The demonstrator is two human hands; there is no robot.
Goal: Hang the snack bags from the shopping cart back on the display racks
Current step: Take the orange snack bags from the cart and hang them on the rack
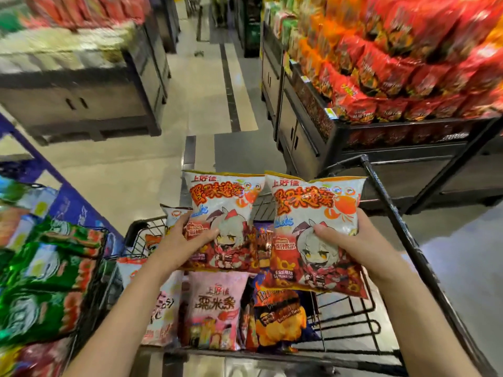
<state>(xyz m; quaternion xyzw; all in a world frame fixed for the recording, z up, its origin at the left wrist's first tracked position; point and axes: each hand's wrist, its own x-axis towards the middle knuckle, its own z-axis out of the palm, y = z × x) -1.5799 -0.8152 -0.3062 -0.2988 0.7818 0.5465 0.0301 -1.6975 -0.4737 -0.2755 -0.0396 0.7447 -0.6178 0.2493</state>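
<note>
I hold two matching white-and-red snack bags with a cartoon figure above the shopping cart (351, 308). My left hand (185, 240) grips the left snack bag (226, 202) at its lower left, thumb across the front. My right hand (351, 240) grips the right snack bag (313, 205) at its lower right edge, thumb on the front. Both bags stand upright, side by side and touching. Inside the cart lie a pink snack bag (215, 306), a purple-and-orange chip bag (280, 317) and other bags partly hidden under my arms.
A display bin of red and orange snack bags (408, 77) stands to the right behind the cart. Green snack bags (46, 281) fill a rack at the left. A grey cabinet display (81, 91) is at the far left. The tiled aisle (206, 91) runs ahead.
</note>
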